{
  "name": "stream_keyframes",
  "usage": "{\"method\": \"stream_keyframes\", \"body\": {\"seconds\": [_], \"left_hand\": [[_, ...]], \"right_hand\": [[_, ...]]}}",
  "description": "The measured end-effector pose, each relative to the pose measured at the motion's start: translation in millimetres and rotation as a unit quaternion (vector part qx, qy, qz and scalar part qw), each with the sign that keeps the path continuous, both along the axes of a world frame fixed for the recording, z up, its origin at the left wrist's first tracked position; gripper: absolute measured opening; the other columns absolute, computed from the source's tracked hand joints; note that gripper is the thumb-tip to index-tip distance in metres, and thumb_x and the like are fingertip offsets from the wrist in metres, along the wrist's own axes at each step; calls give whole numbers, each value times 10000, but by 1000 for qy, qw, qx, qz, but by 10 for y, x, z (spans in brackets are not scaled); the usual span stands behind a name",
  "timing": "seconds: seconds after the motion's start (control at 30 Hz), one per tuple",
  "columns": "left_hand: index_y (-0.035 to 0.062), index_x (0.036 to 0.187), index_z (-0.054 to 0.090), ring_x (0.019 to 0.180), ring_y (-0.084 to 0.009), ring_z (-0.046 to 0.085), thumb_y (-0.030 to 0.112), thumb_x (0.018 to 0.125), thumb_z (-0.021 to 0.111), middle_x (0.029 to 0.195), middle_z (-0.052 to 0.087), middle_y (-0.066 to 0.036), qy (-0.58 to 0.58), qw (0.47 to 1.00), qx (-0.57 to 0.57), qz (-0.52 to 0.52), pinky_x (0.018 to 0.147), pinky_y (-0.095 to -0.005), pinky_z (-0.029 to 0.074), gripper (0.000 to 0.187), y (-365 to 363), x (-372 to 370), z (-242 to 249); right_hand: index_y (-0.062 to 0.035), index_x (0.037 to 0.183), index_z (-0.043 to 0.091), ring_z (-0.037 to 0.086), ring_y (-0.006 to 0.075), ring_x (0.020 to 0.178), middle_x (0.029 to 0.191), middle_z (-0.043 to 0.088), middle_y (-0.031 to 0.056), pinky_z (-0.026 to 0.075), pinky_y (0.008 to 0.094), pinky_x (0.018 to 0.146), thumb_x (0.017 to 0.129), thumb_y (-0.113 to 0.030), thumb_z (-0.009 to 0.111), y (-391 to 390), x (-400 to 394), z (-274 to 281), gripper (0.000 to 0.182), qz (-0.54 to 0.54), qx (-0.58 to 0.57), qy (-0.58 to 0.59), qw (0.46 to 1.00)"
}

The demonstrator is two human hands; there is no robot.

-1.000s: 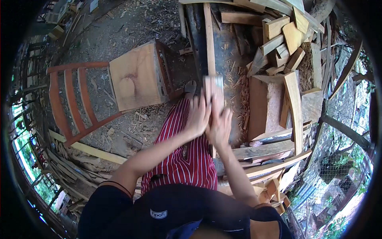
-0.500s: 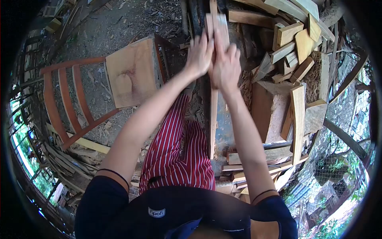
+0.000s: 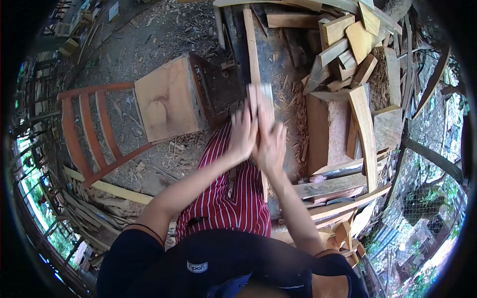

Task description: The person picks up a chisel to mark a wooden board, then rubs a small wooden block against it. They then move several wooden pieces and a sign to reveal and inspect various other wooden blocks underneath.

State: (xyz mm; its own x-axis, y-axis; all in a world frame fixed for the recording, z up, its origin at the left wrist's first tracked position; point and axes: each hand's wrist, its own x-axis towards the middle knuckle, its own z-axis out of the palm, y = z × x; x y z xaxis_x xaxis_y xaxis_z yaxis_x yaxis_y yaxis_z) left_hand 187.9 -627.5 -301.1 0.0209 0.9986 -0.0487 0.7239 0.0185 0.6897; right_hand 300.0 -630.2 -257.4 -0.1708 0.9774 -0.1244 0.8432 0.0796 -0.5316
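**Both hands on block, over strip at worktop's left edge**

We've got the left hand (image 3: 242,136) and right hand (image 3: 270,149) side by side, clamped on a wooden block (image 3: 254,93) from either flank, fingers pointing at the far edge. Blur there; exact finger wrap unclear.

Block is over a long strip (image 3: 252,49) that runs along the left edge of the worktop (image 3: 269,67), from the far edge toward the near one. Contact face hidden from us.

Handling, our read: block is rigid, moderate weight, tough; dusty sides could get slippery. Take hold on both flanks behind its front end, fingertips clear of the underside. Strip looks light, stiff but slender: could flex mid-span, skid or splinter. Grab it by the long sides, near an end.

Around: shavings (image 3: 304,144) right of the strip, a big timber (image 3: 318,129) and stacked offcuts (image 3: 339,31) on the right edge side. Chair (image 3: 166,102) stands on the ground, off the left edge.
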Motion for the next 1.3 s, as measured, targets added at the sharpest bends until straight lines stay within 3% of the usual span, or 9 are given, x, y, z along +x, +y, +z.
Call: {"method": "stream_keyframes", "body": {"seconds": [0.17,0.23,0.6,0.7,0.87,0.97,1.03,1.13,1.3], "left_hand": [[-78,1460,159,983,-385,416,274,991,368,1112,416,-264,-55,986,-157,-7,924,-498,345,623,-749,134,196],[-80,1458,161,993,-390,418,279,991,367,1125,419,-266,-32,994,-106,-6,927,-496,346,624,-573,103,97],[14,1410,325,1083,-441,461,407,979,352,1231,504,-271,-24,995,92,13,949,-540,352,584,2301,-625,-580],[31,1407,329,1166,-487,427,442,965,344,1281,489,-279,-15,997,-23,77,995,-576,323,604,2590,-569,-162],[56,1454,286,1179,-478,410,439,986,324,1277,469,-282,-21,994,-50,95,1030,-532,310,606,2174,-363,-276],[48,1454,292,1151,-471,415,444,986,367,1264,422,-292,65,996,52,38,1015,-539,314,618,1351,-192,-708],[66,1492,235,1099,-380,425,453,988,373,1185,426,-227,-101,990,-38,89,1013,-473,308,650,680,7,-253],[40,1500,191,1076,-340,416,485,992,346,1161,408,-202,-120,985,-61,109,1012,-429,304,693,-8,179,-269],[-2,1456,228,1128,-391,464,366,898,581,1211,426,-229,-25,998,-5,51,968,-462,383,756,-329,266,-332]], "right_hand": [[-228,1487,329,448,344,799,865,404,180,416,443,707,854,-284,570,-681,198,97,680,4,-54,-9,998],[-229,1482,340,450,340,780,860,404,172,421,432,700,847,-277,573,-505,159,56,678,16,-34,-13,999],[-262,1452,361,541,375,866,954,492,202,516,440,668,847,-309,557,2046,-542,-296,638,0,199,-40,979],[-291,1440,370,540,384,914,984,505,213,517,456,708,866,-328,533,2351,-589,-376,598,-17,178,-42,983],[-293,1451,349,525,394,959,1022,506,213,489,483,780,885,-325,510,1943,-392,-378,590,-3,153,-45,987],[-267,1499,259,503,397,961,999,488,239,455,468,804,888,-306,525,1170,-171,-286,667,1,130,-41,991],[-259,1509,232,495,408,942,1002,472,248,450,472,810,855,-299,571,621,4,-170,738,-15,34,24,999],[-262,1513,210,490,412,938,1006,454,240,455,487,838,794,-287,637,-63,278,-141,836,-57,-23,37,997],[-187,1505,249,479,417,970,1036,460,270,414,497,862,833,-245,625,-547,577,-272,772,-143,-1,6,990]]}}
